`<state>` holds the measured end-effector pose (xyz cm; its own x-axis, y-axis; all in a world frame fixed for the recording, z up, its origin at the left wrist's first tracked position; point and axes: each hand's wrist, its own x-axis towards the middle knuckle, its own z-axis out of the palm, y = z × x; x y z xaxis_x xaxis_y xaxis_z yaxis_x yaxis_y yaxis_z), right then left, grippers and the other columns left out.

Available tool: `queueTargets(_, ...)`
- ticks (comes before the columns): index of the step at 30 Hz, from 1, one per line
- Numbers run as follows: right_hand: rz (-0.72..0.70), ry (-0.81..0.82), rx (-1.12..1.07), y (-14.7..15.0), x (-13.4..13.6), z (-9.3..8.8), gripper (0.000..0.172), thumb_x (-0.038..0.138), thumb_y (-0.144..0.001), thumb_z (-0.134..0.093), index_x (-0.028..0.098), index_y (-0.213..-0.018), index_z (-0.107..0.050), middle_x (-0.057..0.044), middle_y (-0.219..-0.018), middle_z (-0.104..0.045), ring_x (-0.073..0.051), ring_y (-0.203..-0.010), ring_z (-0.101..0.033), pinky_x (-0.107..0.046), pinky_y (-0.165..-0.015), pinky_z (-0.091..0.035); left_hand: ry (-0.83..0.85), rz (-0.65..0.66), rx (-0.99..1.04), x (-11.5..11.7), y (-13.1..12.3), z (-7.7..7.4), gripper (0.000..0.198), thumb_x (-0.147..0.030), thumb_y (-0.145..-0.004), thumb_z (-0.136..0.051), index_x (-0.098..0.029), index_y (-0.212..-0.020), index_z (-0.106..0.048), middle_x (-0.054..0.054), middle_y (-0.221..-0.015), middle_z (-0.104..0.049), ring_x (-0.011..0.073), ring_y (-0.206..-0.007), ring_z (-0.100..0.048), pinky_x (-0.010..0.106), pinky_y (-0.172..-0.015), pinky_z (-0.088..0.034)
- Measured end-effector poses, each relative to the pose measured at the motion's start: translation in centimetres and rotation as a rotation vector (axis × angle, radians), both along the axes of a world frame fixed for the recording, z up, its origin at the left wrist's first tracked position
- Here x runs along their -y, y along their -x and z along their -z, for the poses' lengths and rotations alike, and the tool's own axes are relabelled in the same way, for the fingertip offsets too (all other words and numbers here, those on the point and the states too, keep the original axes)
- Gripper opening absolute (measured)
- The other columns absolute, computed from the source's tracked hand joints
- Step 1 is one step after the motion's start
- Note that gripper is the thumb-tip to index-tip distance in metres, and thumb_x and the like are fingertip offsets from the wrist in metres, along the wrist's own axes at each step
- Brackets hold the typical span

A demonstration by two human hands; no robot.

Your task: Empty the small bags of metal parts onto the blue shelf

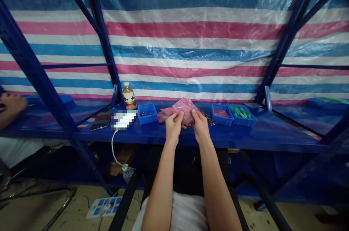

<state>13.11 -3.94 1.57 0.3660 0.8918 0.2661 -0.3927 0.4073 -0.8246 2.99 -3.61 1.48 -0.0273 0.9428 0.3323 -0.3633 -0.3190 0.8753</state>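
Gripping a crumpled pink plastic bag [185,108] between them, the left hand [173,128] and right hand [201,126] have their thumbs on top and fingers curled beneath. The bag is over the blue table [280,127], in front of the person; whether it touches the surface cannot be told. Just beyond the right hand lies a scatter of small brass-coloured pieces [210,120]. Right of these, two blue trays stand side by side: the nearer tray [224,120] contains something pinkish, the farther tray [245,122] green packets [240,111]. Left of the bag, another blue tray [148,119] has a few small pieces inside. Past it are a blurred-out white object [124,120] with a white cable [112,147], a labelled bottle [129,97] standing upright, and a dark phone [100,122]. Farther left, beyond a blue post, is another person's hand [13,106]. A striped plastic sheet [188,42] hangs behind the table.
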Motion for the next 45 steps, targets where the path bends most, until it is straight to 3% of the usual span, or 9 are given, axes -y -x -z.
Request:
queueTargets(5, -0.073, 0.000, 0.016, 0.0, 0.2, 0.0, 0.051, 0.063, -0.075, -0.068, 0.015, -0.090, -0.072, -0.009, -0.088, -0.074, -0.022, -0.080, -0.068, -0.033, -0.065, -0.055, -0.018, -0.049, -0.014, -0.3, 0.5, 0.0, 0.047, -0.057, -0.073, -0.075, -0.011, -0.080, -0.068, 0.000, -0.057, -0.061, 0.0114, -0.046, -0.056, 0.021, -0.043, -0.050)
queueTargets(12, -0.145, -0.065, 0.167, 0.3, 0.3, 0.5, 0.048, 0.045, -0.068, -0.081, 0.018, -0.107, -0.073, -0.003, -0.094, -0.075, -0.017, -0.080, -0.066, -0.030, -0.075, -0.054, -0.024, -0.102, 0.083, -0.7, 0.3, 0.5, 0.045, -0.056, -0.072, -0.075, -0.012, -0.081, -0.069, 0.000, -0.061, -0.061, 0.0097, -0.047, -0.053, 0.021, -0.045, -0.049)
queueTargets(20, 0.014, -0.003, -0.082, 0.3, -0.3, 0.7, 0.037, 0.043, -0.059, -0.086, 0.016, -0.080, -0.072, -0.001, -0.074, -0.071, -0.014, -0.064, -0.063, -0.026, -0.060, -0.051, 0.040, -0.034, 0.209, 0.0, -1.8, 0.2, 0.044, -0.048, -0.070, -0.080, -0.011, -0.091, -0.069, 0.005, -0.080, -0.070, 0.0121, -0.060, -0.063, 0.022, -0.052, -0.052)
queueTargets(23, -0.033, 0.012, -0.025, -0.4, 0.0, 0.6, 0.039, 0.043, -0.059, -0.086, 0.016, -0.084, -0.073, 0.000, -0.071, -0.070, -0.013, -0.062, -0.061, -0.026, -0.059, -0.050, 0.058, 0.017, 0.151, 0.1, -1.6, 0.2, 0.049, -0.041, -0.066, -0.084, -0.010, -0.101, -0.070, 0.010, -0.093, -0.073, 0.0146, -0.067, -0.066, 0.022, -0.052, -0.051)
queueTargets(28, -0.013, 0.028, 0.068, -1.9, 0.7, 0.3, 0.036, 0.049, -0.065, -0.081, 0.017, -0.080, -0.072, 0.000, -0.070, -0.068, -0.013, -0.061, -0.059, -0.027, -0.060, -0.049, 0.011, 0.028, 0.031, -0.1, -0.7, 0.3, 0.041, -0.038, -0.067, -0.083, -0.008, -0.092, -0.072, 0.006, -0.073, -0.070, 0.0092, -0.054, -0.056, 0.020, -0.049, -0.043)
queueTargets(35, -0.045, -0.040, 0.508, -3.9, 2.1, -0.1, 0.034, 0.048, -0.071, -0.077, 0.016, -0.080, -0.068, 0.000, -0.067, -0.065, -0.014, -0.060, -0.057, -0.025, -0.055, -0.043, -0.045, 0.057, -0.108, -0.2, 0.4, 0.0, 0.042, -0.039, -0.070, -0.080, -0.011, -0.100, -0.071, 0.007, -0.080, -0.072, 0.0107, -0.059, -0.060, 0.018, -0.047, -0.038)
queueTargets(37, 0.074, -0.036, 0.590, -4.8, 2.3, -0.5, 0.033, 0.047, -0.072, -0.076, 0.016, -0.080, -0.069, -0.001, -0.067, -0.066, -0.015, -0.060, -0.057, -0.026, -0.057, -0.043, -0.053, 0.051, -0.131, -0.2, 0.4, -0.1, 0.046, -0.041, -0.071, -0.079, -0.012, -0.105, -0.069, 0.007, -0.078, -0.072, 0.0115, -0.058, -0.061, 0.018, -0.047, -0.038)
queueTargets(42, 0.834, 0.012, 0.757, -10.3, 2.6, -2.2, 0.028, 0.043, -0.079, -0.066, 0.015, -0.083, -0.071, -0.007, -0.077, -0.071, -0.020, -0.071, -0.061, -0.031, -0.072, -0.045, -0.048, 0.022, -0.099, -0.4, 0.4, 0.2, 0.050, -0.048, -0.075, -0.075, -0.013, -0.109, -0.065, 0.010, -0.083, -0.073, 0.0167, -0.067, -0.069, 0.019, -0.050, -0.041)
queueTargets(45, 1.079, 0.196, 0.909, -13.9, 2.8, -3.2, 0.024, 0.035, -0.082, -0.062, 0.016, -0.091, -0.073, -0.009, -0.080, -0.072, -0.023, -0.075, -0.062, -0.032, -0.074, -0.043, -0.013, 0.000, -0.131, -0.9, 0.7, 0.6, 0.050, -0.050, -0.075, -0.075, -0.014, -0.108, -0.065, 0.011, -0.085, -0.074, 0.0177, -0.068, -0.069, 0.019, -0.048, -0.039)
